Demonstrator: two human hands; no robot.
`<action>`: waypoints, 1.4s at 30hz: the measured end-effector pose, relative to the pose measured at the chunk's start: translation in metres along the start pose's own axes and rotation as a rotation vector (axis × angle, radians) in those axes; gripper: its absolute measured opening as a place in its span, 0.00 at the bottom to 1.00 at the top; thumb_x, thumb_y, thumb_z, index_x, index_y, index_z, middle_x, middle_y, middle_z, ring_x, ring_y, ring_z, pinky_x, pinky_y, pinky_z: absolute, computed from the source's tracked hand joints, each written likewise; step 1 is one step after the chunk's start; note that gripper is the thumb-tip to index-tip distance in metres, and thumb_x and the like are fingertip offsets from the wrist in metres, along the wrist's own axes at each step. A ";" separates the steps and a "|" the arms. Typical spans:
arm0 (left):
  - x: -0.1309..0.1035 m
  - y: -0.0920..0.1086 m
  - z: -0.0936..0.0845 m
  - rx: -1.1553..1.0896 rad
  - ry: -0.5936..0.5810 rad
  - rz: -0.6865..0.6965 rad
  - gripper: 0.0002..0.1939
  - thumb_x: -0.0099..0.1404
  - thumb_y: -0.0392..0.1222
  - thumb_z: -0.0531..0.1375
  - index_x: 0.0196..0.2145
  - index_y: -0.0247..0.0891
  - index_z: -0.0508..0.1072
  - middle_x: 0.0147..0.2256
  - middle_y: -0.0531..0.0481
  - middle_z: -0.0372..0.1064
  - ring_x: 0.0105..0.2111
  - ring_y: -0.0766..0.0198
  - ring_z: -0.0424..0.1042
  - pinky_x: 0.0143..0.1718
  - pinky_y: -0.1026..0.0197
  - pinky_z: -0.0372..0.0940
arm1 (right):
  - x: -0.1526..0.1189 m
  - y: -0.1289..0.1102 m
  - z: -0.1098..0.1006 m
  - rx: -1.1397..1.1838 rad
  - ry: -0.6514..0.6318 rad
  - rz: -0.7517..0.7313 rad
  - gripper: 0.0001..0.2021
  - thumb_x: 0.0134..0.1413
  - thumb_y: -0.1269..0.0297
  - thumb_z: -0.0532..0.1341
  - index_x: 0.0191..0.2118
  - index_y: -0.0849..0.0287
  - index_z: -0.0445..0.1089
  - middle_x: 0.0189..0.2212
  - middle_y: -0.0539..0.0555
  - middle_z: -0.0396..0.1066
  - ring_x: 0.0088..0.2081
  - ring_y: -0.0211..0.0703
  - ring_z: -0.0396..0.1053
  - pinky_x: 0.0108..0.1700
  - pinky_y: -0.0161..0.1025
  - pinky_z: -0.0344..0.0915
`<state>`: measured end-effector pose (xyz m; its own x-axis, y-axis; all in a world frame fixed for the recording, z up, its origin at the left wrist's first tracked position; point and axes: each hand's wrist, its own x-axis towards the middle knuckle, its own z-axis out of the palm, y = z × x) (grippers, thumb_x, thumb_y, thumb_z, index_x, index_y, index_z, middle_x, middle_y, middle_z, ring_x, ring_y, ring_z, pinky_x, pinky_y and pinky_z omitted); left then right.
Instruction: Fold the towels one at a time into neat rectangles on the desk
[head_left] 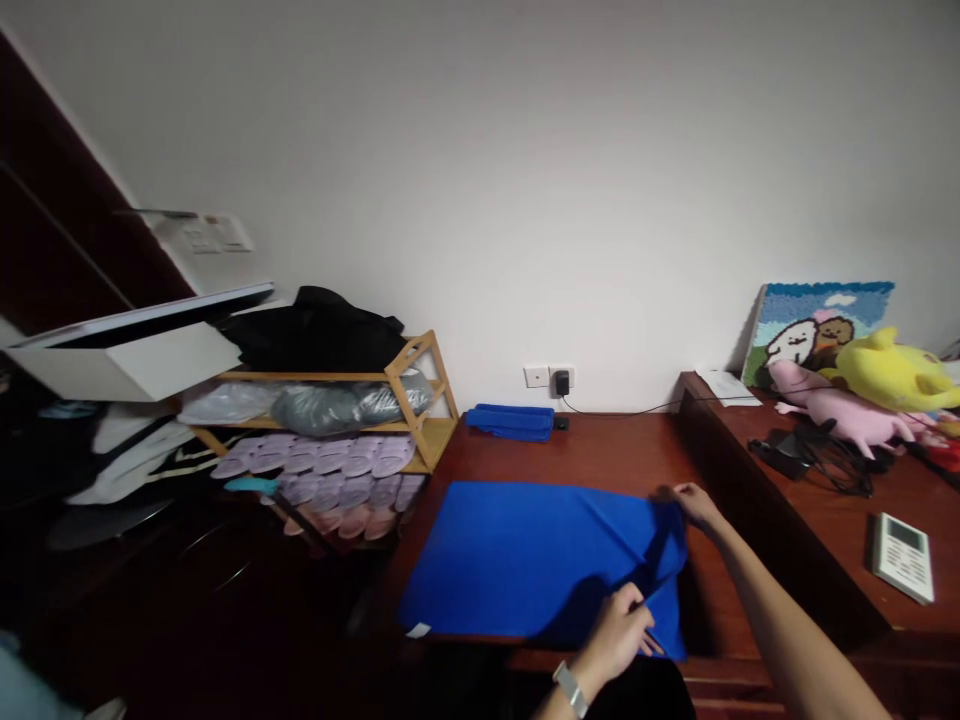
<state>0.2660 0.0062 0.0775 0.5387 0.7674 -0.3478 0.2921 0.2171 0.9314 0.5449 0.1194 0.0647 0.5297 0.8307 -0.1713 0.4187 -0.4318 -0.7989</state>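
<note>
A blue cloth [517, 560] lies spread over the brown wooden desktop, with a small white tag [418, 630] at its front left corner. My right hand [694, 505] is closed in a pinch on the cloth's far right corner, which is slightly raised. Creases run through the cloth's right part, between my hands. Over the front right part, my left hand [624, 632] rests at the cloth with its fingers bent and thumb apart. A silver watch band [571, 690] circles the left wrist.
Behind the cloth lies a folded blue cloth [511, 421]. A black plug [562, 382] sits in the wall socket, its cable running right. A raised desk section [832, 520] holds plush toys [847, 415] and a white calculator-like device [902, 556]. A wooden shoe rack [427, 400] stands left.
</note>
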 end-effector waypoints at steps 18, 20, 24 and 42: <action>-0.174 -0.078 -0.295 0.629 0.777 -0.176 0.14 0.69 0.44 0.48 0.33 0.44 0.71 0.37 0.48 0.77 0.42 0.56 0.77 0.45 0.57 0.66 | -0.093 -0.305 0.326 -0.265 -0.588 -0.643 0.12 0.62 0.59 0.64 0.47 0.58 0.75 0.47 0.57 0.76 0.49 0.46 0.72 0.55 0.48 0.67; -0.174 -0.094 -0.312 0.732 0.841 -0.246 0.14 0.68 0.42 0.49 0.35 0.43 0.74 0.42 0.45 0.76 0.46 0.54 0.75 0.50 0.55 0.65 | -0.101 -0.302 0.358 -0.377 -0.552 -0.643 0.15 0.62 0.57 0.64 0.50 0.58 0.73 0.55 0.58 0.71 0.56 0.51 0.68 0.60 0.55 0.64; -0.165 -0.118 -0.322 0.665 0.835 -0.248 0.18 0.71 0.48 0.47 0.37 0.43 0.76 0.41 0.44 0.76 0.45 0.53 0.76 0.51 0.54 0.67 | -0.109 -0.283 0.396 -0.508 -0.511 -0.636 0.16 0.64 0.62 0.60 0.55 0.57 0.72 0.59 0.62 0.66 0.61 0.58 0.63 0.60 0.55 0.60; -0.172 -0.096 -0.318 0.579 0.976 -0.047 0.11 0.64 0.46 0.56 0.25 0.44 0.70 0.31 0.50 0.77 0.33 0.59 0.78 0.36 0.61 0.68 | -0.101 -0.283 0.286 -0.130 -0.679 -0.862 0.10 0.60 0.60 0.61 0.46 0.54 0.71 0.38 0.52 0.75 0.41 0.44 0.72 0.46 0.40 0.67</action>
<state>-0.1061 0.0454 0.0818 -0.2541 0.9632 0.0871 0.7535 0.1407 0.6422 0.1618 0.2588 0.1432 -0.4753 0.8740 0.1012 0.5484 0.3842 -0.7427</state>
